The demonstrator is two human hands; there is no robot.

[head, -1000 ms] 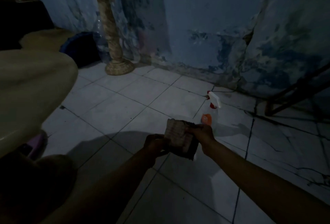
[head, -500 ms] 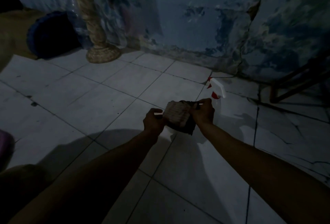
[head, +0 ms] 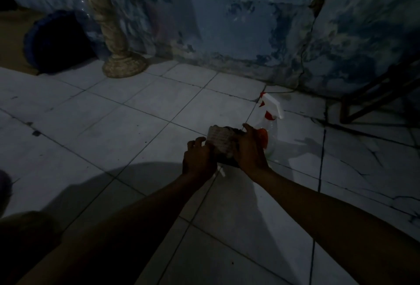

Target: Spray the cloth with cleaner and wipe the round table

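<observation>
A folded cloth (head: 220, 140), pale on top and dark underneath, is held low over the tiled floor between both hands. My left hand (head: 198, 159) grips its near left edge with curled fingers. My right hand (head: 248, 148) grips its right side. Just behind my right hand a clear spray bottle (head: 271, 114) with a white and red trigger head stands on the floor. The round table's top is out of view; only a twisted pale pedestal (head: 113, 34) with a round foot shows at the upper left.
A dark blue round object (head: 54, 43) leans near the pedestal by the stained blue wall. Dark wooden furniture legs (head: 372, 98) stand at the right. White floor tiles (head: 113, 125) fill the middle, with cracks on the right side.
The view has tilted down and right, so the pale tabletop left the frame. Both hands with the cloth have moved closer to the spray bottle.
</observation>
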